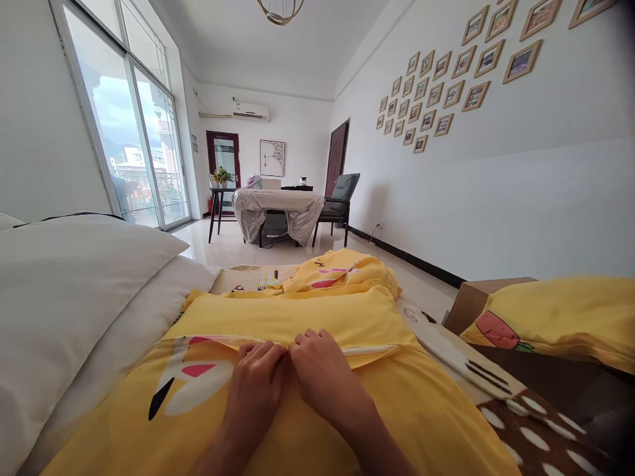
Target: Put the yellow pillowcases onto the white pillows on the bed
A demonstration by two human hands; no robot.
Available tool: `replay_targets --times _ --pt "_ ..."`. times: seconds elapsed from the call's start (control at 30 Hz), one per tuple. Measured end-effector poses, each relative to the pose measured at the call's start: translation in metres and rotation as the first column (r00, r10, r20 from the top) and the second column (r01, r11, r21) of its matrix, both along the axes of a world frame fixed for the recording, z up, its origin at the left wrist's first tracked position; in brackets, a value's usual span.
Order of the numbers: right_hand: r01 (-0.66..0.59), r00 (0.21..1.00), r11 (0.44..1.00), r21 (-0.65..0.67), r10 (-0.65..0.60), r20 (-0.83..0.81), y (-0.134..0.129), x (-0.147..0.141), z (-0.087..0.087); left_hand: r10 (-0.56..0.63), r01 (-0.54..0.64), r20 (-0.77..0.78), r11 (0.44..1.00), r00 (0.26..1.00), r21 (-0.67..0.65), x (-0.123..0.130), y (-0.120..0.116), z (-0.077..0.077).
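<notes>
A large yellow cover [317, 416] with a printed white, pink and black figure lies spread in front of me. A pale zipper [370, 350] runs across it, with the flap edges slightly parted on both sides of my hands. My left hand [258, 377] is closed, its fingers curled on the fabric at the zipper line. Right beside it, my right hand [322, 370] is closed on the same edge, the two nearly touching. Both sets of fingertips pinch the cover's zipper edge; the zipper pull cannot be made out.
White pillows [74, 264] are piled at the left. Beyond the cover lies a bunched yellow cloth [342, 271]. A cardboard box [486, 291] at the right has another yellow cloth [570, 317] over it. Farther back stand a covered table [278, 198] and a chair [342, 198].
</notes>
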State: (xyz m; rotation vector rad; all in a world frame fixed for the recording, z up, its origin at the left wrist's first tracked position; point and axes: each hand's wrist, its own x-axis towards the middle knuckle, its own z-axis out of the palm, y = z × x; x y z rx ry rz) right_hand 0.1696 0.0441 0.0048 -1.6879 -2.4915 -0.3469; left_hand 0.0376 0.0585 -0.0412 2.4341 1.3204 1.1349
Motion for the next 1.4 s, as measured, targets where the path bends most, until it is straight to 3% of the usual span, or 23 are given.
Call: replay_targets --times 0.17,0.3,0.47,0.63,0.87,1.0,1.2,1.4 --pt "-0.058 0.969 0.989 0.135 0.088 -0.231 0.01 0.016 -0.023 0.056 -0.056 -0.016 0.998 0.998 -0.028 -0.001 0.001 0.001" --pt "-0.091 0.944 0.984 0.157 0.135 -0.302 0.013 0.028 -0.025 0.132 -0.134 -0.037 0.989 0.991 -0.057 -0.013 0.002 0.008" --pt "-0.065 0.932 0.965 0.253 0.149 -0.331 0.011 0.012 -0.03 0.124 -0.133 -0.069 0.978 0.99 -0.158 -0.026 0.001 0.02" --pt "-0.074 0.896 0.9 0.429 0.249 -0.367 0.014 -0.008 -0.047 0.136 -0.144 -0.062 0.979 0.989 -0.142 -0.026 -0.002 0.024" --pt "-0.116 0.798 0.926 0.359 0.302 -0.522 0.015 -0.007 -0.048 0.212 -0.218 -0.064 0.97 0.975 -0.109 -0.036 0.0 0.031" --pt "-0.165 0.74 0.902 0.399 0.38 -0.555 0.016 -0.008 -0.047 0.247 -0.255 -0.08 0.961 0.966 -0.112 -0.044 -0.001 0.035" --pt "-0.177 0.754 0.887 0.425 0.4 -0.52 0.02 -0.011 -0.054 0.243 -0.263 -0.137 0.952 0.96 -0.159 -0.053 -0.002 0.037" --pt "-0.211 0.781 0.906 0.368 0.383 -0.494 0.016 -0.013 -0.051 0.228 -0.265 -0.175 0.935 0.958 -0.236 -0.068 0.001 0.041"
